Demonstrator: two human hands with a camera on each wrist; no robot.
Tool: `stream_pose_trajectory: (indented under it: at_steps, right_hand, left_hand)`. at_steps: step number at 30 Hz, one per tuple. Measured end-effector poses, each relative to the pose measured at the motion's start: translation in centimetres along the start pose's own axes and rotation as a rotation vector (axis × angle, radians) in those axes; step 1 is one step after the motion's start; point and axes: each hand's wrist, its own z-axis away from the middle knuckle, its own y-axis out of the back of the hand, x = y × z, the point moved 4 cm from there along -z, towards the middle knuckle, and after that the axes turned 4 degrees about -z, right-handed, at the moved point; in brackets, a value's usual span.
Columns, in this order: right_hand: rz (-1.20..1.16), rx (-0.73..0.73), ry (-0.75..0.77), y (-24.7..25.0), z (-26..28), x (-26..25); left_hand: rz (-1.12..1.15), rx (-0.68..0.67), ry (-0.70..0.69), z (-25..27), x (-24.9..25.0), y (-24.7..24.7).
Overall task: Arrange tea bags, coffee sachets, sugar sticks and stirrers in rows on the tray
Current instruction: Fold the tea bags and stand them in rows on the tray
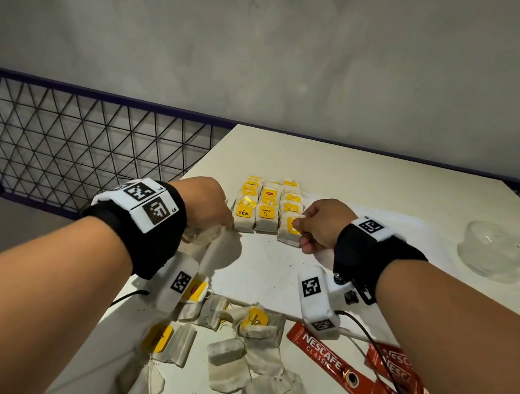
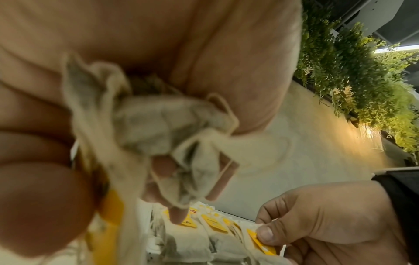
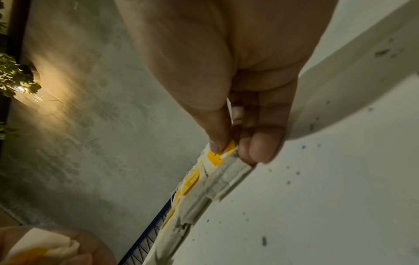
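The left hand (image 1: 207, 203) has its fingers (image 2: 179, 213) curled round a soft bunch of tea bags (image 2: 163, 129), and one fingertip touches the rows of tea bags (image 1: 267, 209) on the white counter (image 1: 369, 192). I cannot see a tray edge under them. Just to the right, the right hand (image 1: 321, 228) pinches the yellow tag (image 3: 221, 154) of the nearest bag in the right row, thumb on top. The bags are light and lie close together, so I think a small bump or a pull on a string could push the neat rows crooked, and the tag could tear off. Loose tea bags (image 1: 239, 357) lie in a messy pile near the person, red coffee sachets (image 1: 329, 362) lie to the right of them, and glass bowls (image 1: 495, 250) stand far right. Wrist camera cables (image 1: 389, 382) cross the sachets and may snag them.
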Motion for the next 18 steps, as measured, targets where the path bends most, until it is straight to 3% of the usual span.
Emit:
stream_pose_trajectory:
  at_steps: [14, 16, 18]
  right_hand:
    - [0.012, -0.019, -0.002, -0.2, 0.4, -0.6]
    - [0.055, 0.023, 0.019, 0.3, 0.5, -0.6]
    - [0.232, 0.139, 0.145, 1.3, 0.5, -1.3]
  left_hand:
    - [0.048, 0.005, -0.018, 0.7, 0.1, 0.2]
    - [0.187, 0.020, -0.021, 0.6, -0.5, 0.2]
    - [0.587, 0.000, -0.048, 0.8, -0.9, 0.3]
